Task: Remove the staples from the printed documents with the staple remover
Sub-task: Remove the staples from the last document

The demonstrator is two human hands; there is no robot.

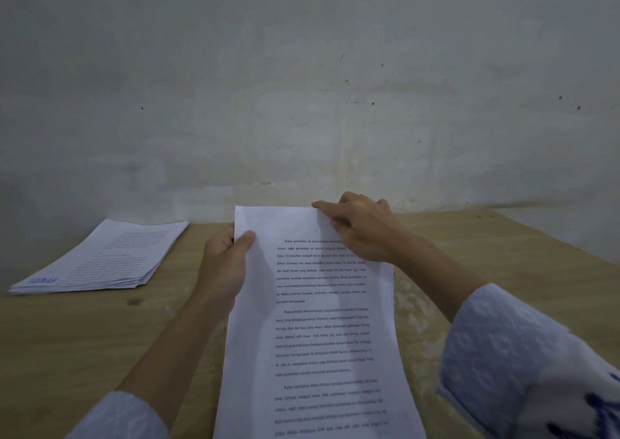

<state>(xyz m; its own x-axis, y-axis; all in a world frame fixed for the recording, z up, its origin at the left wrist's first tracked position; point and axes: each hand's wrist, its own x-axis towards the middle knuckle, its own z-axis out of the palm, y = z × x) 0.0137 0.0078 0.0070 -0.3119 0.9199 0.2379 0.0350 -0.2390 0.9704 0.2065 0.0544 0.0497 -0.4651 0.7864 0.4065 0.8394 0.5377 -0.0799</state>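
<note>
Wooden tabletop up close, pale and a little scuffed, and right over its near edge hangs the printed document, a sheaf of typed pages running from six o'clock up toward the middle. It sags and curves along its length, so I judge it light and floppy, easy to crease, and slick enough for pages to slide if only one corner is pinched. Best hold, to my eye, is along the top edge, near wherever the staple sits; I can't make out a staple from here.

Left hand has it at about ten o'clock of the sheet, thumb clamped over the front, fingers behind. Right hand is at one o'clock, closed down on the top right corner, forefinger stretched along the top edge, pinching or peeling a page, hard to tell which. Patterned sleeves on both arms.

No staple remover anywhere in sight, folks, so I reckon the pulling itself hasn't started on this one.

Containers? None. No tray, no bin for loose staples.

Further out at nine o'clock, a stack of papers lies flat, well apart from the hands. Beyond, a bare grey wall, speckled.
</note>
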